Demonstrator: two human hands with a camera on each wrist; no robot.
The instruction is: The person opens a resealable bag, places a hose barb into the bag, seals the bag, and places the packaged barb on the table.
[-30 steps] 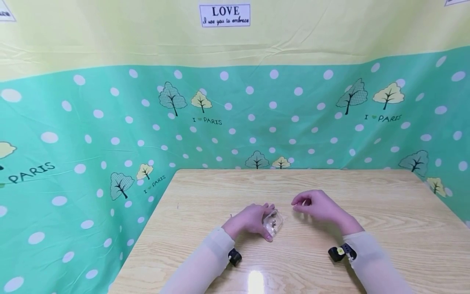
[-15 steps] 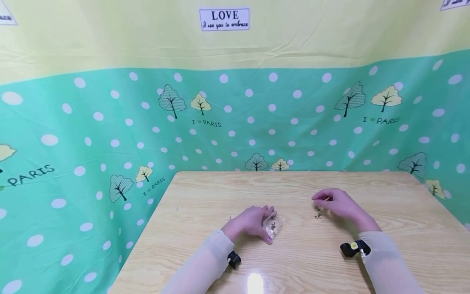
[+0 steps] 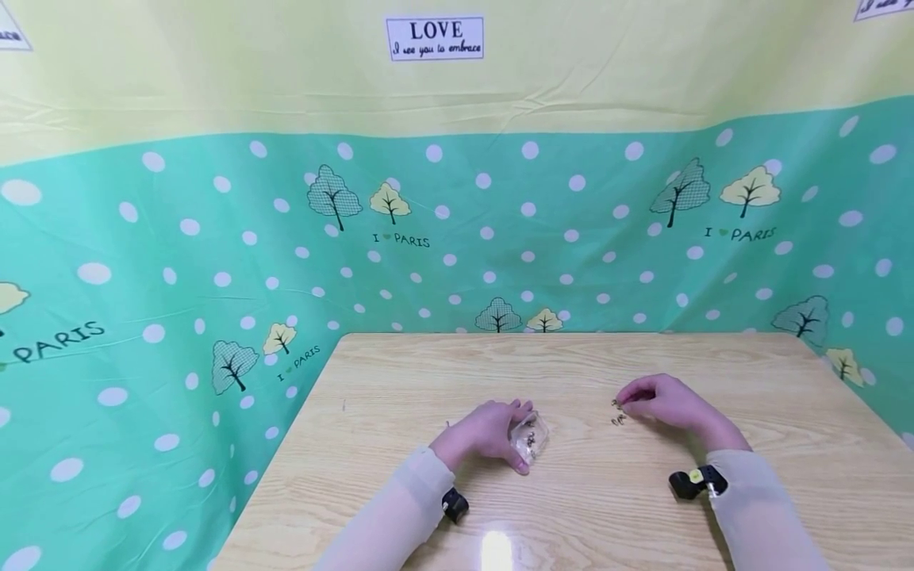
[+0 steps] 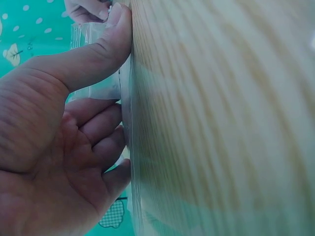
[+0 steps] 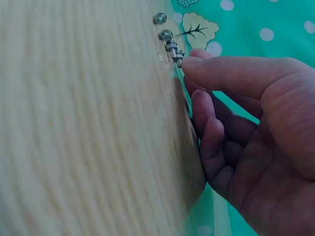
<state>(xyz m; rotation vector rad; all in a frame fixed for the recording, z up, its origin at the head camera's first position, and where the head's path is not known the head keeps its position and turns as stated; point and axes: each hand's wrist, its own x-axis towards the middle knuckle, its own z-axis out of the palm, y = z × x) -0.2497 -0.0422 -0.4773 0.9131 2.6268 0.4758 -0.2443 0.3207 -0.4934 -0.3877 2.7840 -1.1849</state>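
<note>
My left hand [image 3: 491, 430] holds a small clear plastic box [image 3: 539, 440] on the wood-grain table, thumb on the near side and fingers on the far side. Several small dark metal pieces [image 3: 531, 438] lie inside the box. To the right, my right hand [image 3: 667, 400] is down at a little group of loose metal screws [image 3: 618, 420]. In the right wrist view, its thumb and forefinger tips meet at the nearest of these screws [image 5: 173, 49], whose round heads are shiny. Whether a screw is pinched between them is hidden by the thumb. The other fingers curl in against the tabletop.
The wood-grain table [image 3: 443, 365] reaches back to a green dotted curtain [image 3: 457, 238] printed with trees. A small thin dark bit [image 3: 448, 424] shows just behind the left wrist. Light reflects off the table near the front.
My right hand has moved right, away from beside the box, and down to the loose screws, which came into view as it moved. My left hand has kept its hold on the box.
</note>
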